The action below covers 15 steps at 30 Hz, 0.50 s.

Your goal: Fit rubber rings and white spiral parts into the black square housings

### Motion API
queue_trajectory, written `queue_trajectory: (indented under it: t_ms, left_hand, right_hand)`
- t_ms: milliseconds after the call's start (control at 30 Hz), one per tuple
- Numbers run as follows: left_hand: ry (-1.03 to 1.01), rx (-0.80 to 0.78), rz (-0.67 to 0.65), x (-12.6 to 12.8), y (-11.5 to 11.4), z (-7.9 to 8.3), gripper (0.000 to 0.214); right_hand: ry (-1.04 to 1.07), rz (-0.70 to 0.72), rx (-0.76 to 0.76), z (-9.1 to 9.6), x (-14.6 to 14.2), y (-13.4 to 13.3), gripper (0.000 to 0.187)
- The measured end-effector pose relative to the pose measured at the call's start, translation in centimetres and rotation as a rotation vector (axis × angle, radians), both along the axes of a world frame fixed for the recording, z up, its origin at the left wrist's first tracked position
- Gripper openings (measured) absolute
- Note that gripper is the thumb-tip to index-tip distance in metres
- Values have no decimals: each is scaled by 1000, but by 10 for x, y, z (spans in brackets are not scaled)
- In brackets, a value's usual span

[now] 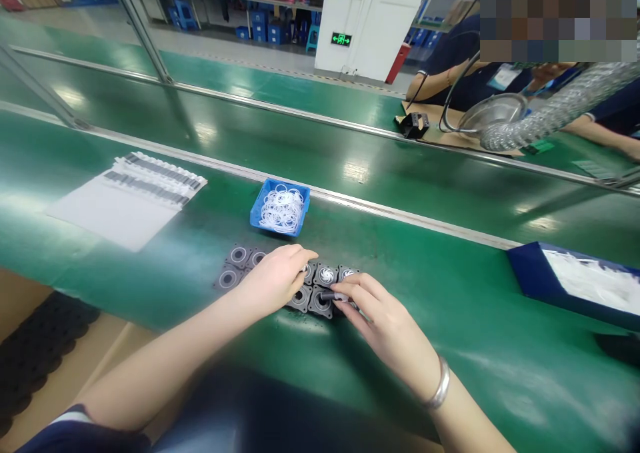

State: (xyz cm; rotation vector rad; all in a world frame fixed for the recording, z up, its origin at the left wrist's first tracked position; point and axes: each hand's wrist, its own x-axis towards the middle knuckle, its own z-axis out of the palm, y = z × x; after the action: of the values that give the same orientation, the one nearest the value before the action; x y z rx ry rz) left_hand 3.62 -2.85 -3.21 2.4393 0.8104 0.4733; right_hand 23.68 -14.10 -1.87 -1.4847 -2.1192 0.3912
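Observation:
Several small black square parts (239, 254) with round centres lie in a cluster on the green bench (450, 293). My left hand (275, 276) rests on the middle of the cluster, fingers curled down and together over the parts. My right hand (380, 316) pinches a small dark stick-like piece (331, 296) at the cluster's right end, next to a part with a white swirl centre (326, 274). A blue tray of white rings (281, 208) stands just beyond the cluster.
White sheets with dark strips (145, 186) lie at the left. A dark blue box with white material (575, 280) sits at the right. Across the conveyor belts another person's arms work near a metal bowl (493, 112) and a flexible silver hose (560, 106).

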Motion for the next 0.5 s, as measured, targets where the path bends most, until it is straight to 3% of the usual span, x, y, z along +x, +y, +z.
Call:
queue_trajectory:
  t_ms: [167,333,433,500]
  left_hand:
    - [91,102,-64,-2,-1,12,39]
    - [31,109,60,-25,0,27,47]
    - [68,87,99,-48,0,24,68]
    - [108,75,107,-64,-2,17,79]
  right_hand:
    - [-40,50,-9,4,-1,4,25]
    - [-115,105,-14,10,-7,7,26]
    - [-79,91,29,20,-2,9,36]
    - [-24,-18,107,26,3,11,38]
